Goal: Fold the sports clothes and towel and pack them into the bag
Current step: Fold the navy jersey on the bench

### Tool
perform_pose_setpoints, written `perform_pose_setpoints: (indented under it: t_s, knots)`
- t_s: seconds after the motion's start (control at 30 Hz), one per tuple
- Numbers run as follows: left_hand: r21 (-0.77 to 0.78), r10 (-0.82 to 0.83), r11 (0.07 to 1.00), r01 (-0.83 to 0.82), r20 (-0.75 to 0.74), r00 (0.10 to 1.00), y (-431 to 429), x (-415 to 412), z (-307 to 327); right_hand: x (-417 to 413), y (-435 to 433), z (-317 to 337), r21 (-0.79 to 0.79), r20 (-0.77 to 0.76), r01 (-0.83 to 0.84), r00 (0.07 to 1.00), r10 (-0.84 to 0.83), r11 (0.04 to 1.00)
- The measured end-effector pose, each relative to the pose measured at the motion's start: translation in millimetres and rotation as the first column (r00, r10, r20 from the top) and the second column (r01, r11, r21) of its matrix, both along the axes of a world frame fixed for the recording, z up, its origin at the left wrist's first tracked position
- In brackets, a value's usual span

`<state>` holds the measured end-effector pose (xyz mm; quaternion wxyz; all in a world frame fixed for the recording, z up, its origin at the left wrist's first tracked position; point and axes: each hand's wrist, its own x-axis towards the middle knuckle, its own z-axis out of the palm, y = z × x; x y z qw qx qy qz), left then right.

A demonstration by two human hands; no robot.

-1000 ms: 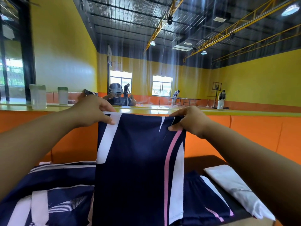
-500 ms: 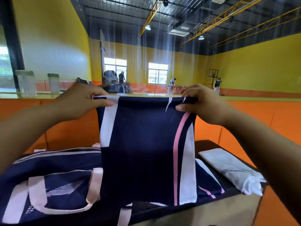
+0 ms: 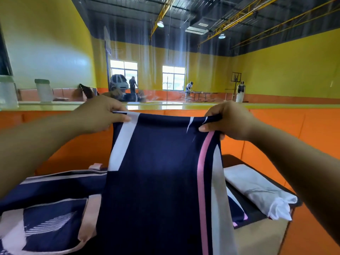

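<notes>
Head view: one navy sports garment (image 3: 161, 181) is held up by its top edge, hanging in front of the bench (image 3: 261, 236) and covering the middle of it. A white band runs down its left side, and a pink stripe and a white panel run down its right.

Its left top corner is pinched by the left hand (image 3: 99, 115), thumb laid over the front of the cloth and fingers curled behind. The right top corner is bunched in the right hand (image 3: 230, 120), fingers curled over the hem. Two hands are counted, both closed on this one garment.

A second navy piece (image 3: 237, 212) with a pink stripe lies flat on the bench, just showing past the hanging cloth's right edge. One folded white towel (image 3: 257, 190) lies beside it, near the bench's right end. One navy bag (image 3: 51, 190) with pale pink straps (image 3: 88, 223) lies at the left. A white streaked mark is printed on its pocket, but no letters can be read.

Two pale containers (image 3: 44, 90) (image 3: 7, 92) stand on the ledge (image 3: 55, 105) behind the orange padding, and two windows (image 3: 123, 70) (image 3: 173, 77) are set in the far yellow wall.

Compared with half a second ago, the garment is gripped at the same two corners. Its top edge now sags slightly between the hands. Bag and towel lie as they did.
</notes>
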<state>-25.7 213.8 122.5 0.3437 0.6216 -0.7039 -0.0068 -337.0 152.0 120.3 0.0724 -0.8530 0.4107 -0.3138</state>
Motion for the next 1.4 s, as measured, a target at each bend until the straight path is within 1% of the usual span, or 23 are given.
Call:
perform_pose_setpoints:
  t_s: [0.07,0.13,0.17,0.2,0.27,0.33,0.4,0.47,0.53,0.6,0.73,0.8,0.87,0.97,1.07,1.2,1.33,1.4]
  knots:
    - [-0.004,0.039,0.999,-0.039,0.013,0.999,-20.5,-11.2,-1.0,-4.0,-21.7,-5.2,0.059,0.000,0.040,0.999,-0.040,0.997]
    - [-0.038,0.036,0.999,-0.039,-0.055,0.998,-39.3,-23.4,1.9,-7.3,-40.5,-5.1,0.045,0.063,0.107,0.992,-0.110,0.993]
    - [-0.088,0.024,0.996,-0.034,-0.113,0.993,-48.1,-29.7,4.4,-9.5,-47.9,-2.9,-0.019,0.118,0.143,0.983,-0.140,0.990]
    - [-0.165,0.004,0.986,-0.034,-0.175,0.985,-55.5,-36.3,7.0,-12.4,-54.0,0.5,-0.120,0.178,0.171,0.973,-0.148,0.978]
    - [-0.334,-0.081,0.942,-0.026,-0.302,0.950,-64.6,-50.4,10.8,-21.9,-61.4,8.1,-0.303,0.307,0.198,0.946,-0.101,0.932]
    - [-0.429,-0.184,0.903,0.008,-0.371,0.910,-67.2,-65.5,7.8,-37.3,-64.7,10.7,-0.373,0.407,0.198,0.913,-0.032,0.906]
    - [-0.445,-0.240,0.894,0.049,-0.383,0.892,-65.7,-77.2,-9.8,-53.4,-64.6,1.9,-0.378,0.415,0.185,0.910,-0.012,0.907]
    - [-0.404,-0.256,0.910,0.091,-0.376,0.891,-63.9,-82.0,-45.1,-68.5,-60.0,-20.8,-0.317,0.351,0.148,0.936,-0.029,0.937]
    - [-0.329,-0.241,0.936,0.123,-0.348,0.906,-60.2,-83.4,-90.9,-82.2,-51.3,-55.0,-0.176,0.276,0.103,0.960,-0.051,0.979]
    - [-0.254,-0.225,0.956,0.145,-0.324,0.919,-51.6,-87.1,-134.9,-92.2,-39.0,-93.2,-0.017,0.212,0.081,0.974,-0.075,0.997]
    - [-0.127,-0.238,0.970,0.205,-0.369,0.898,-28.8,-99.6,-199.3,-105.4,-14.5,-162.8,0.246,0.041,0.132,0.988,-0.147,0.960]
    - [-0.095,-0.236,0.972,0.216,-0.398,0.887,-17.4,-103.3,-217.1,-107.9,-2.9,-189.1,0.281,0.028,0.158,0.985,-0.172,0.947]
    - [-0.088,-0.205,0.979,0.185,-0.437,0.876,-12.0,-101.9,-229.1,-107.8,6.3,-205.0,0.282,0.089,0.166,0.976,-0.198,0.945]
    - [-0.121,-0.183,0.983,0.142,-0.490,0.852,-5.3,-100.6,-237.6,-104.1,20.2,-212.7,0.328,0.213,0.135,0.954,-0.212,0.935]
    - [-0.139,-0.182,0.982,0.126,-0.545,0.819,4.9,-101.9,-236.3,-104.5,29.5,-217.5,0.297,0.264,0.125,0.942,-0.207,0.947]
    - [-0.164,-0.163,0.983,0.076,-0.627,0.762,18.1,-102.0,-242.5,-109.3,41.5,-228.9,0.307,0.331,0.085,0.924,-0.190,0.948]
    - [-0.147,-0.200,0.980,0.135,-0.706,0.679,16.5,-107.1,-250.6,-106.3,41.6,-241.3,0.355,0.474,-0.015,0.865,-0.165,0.935]
    - [-0.155,-0.215,0.977,0.148,-0.715,0.665,9.6,-110.5,-249.7,-99.6,36.9,-241.8,0.408,0.546,-0.062,0.816,-0.189,0.911]
